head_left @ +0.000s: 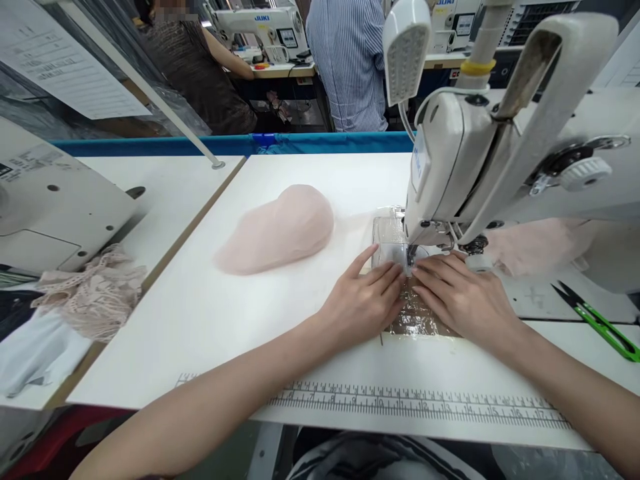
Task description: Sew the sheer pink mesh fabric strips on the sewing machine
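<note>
White sewing tabletop (pixel 200 313) fills my head view, with co-workers beyond its far edge. My left hand (pixel 365 303) and right hand (pixel 463 297) lie flat, clasping nothing, fingertips pressing a small pale piece (pixel 395 257) under the sewing machine (pixel 450 180) foot, toward the right edge. I judge it is being lined up for stitching; feeding calls for even pressure and fingers clear of the needle. A pink cup (pixel 280 230) lies mid-table.

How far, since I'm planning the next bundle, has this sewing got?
Done: hard to tell; pink fabric lies beyond the sewing machine, but no stitching shows on it. In hand: the left hand and right hand press a small pale piece flat at the needle. Left, probably: the pink cup stack and lace pile lie aside.
</note>
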`<state>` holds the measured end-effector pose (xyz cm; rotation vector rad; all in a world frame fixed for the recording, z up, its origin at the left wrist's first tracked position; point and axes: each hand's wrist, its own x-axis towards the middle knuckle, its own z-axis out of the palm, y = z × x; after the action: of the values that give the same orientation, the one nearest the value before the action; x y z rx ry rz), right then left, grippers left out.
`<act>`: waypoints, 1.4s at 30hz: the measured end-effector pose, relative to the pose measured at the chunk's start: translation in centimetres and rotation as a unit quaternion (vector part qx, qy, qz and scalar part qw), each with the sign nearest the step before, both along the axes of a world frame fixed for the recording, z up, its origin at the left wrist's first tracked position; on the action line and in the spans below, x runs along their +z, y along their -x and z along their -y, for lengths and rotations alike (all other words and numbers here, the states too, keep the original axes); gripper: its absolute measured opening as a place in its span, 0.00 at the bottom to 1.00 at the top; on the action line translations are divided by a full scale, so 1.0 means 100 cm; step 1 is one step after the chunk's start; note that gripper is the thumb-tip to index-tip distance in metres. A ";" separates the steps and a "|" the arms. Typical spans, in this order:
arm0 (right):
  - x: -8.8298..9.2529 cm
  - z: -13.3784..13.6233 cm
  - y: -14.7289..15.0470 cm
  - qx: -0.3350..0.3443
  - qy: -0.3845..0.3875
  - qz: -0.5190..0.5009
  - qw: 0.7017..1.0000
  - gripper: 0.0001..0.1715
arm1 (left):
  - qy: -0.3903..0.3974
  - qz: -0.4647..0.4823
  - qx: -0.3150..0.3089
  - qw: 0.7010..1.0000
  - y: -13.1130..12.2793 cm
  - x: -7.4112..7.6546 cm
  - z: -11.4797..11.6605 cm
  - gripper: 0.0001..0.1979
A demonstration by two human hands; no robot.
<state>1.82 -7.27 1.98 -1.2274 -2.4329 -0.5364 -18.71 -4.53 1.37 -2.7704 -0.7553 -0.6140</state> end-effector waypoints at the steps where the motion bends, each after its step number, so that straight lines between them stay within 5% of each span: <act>1: 0.000 -0.001 0.000 -0.003 0.001 0.002 1.000 0.13 | 0.004 -0.003 0.003 1.000 0.000 0.000 -0.001 0.16; 16: 0.003 -0.003 -0.007 -0.007 -0.014 -0.005 1.000 0.14 | 0.056 0.020 0.048 0.997 -0.001 -0.004 -0.019 0.17; 21: 0.001 -0.004 -0.004 -0.012 0.058 -0.078 0.995 0.17 | 0.068 0.036 0.089 0.993 0.008 -0.001 -0.028 0.15; 26: 0.001 -0.003 -0.001 0.020 0.117 -0.155 0.981 0.22 | 0.164 0.004 0.099 0.982 0.020 0.031 -0.026 0.15; 29: 0.018 0.004 0.002 0.069 0.154 -0.182 0.969 0.41 | 0.344 -0.052 0.027 0.937 0.027 0.064 -0.005 0.15; 31: 0.034 0.011 0.008 0.134 0.303 -0.249 0.910 0.48 | 0.446 -0.059 -0.023 0.893 0.031 0.083 0.010 0.14; 34: 0.051 0.020 0.022 0.191 0.561 -0.348 0.727 0.30 | 0.519 -0.032 -0.021 0.854 0.039 0.099 0.027 0.15; 37: 0.050 0.027 0.040 0.192 0.651 -0.462 0.570 0.19 | 0.562 0.012 0.006 0.827 0.052 0.101 0.033 0.18; 39: 0.046 0.033 0.052 0.172 0.651 -0.509 0.536 0.19 | 0.579 0.048 0.028 0.813 0.067 0.096 0.037 0.19; 42: 0.044 0.044 0.065 0.155 0.655 -0.524 0.523 0.21 | 0.582 0.089 0.078 0.805 0.094 0.081 0.049 0.19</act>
<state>-4.63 -11.63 6.33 -0.8315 -1.4589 1.9216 -28.08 -9.40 9.43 -3.6233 -1.9107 -0.4378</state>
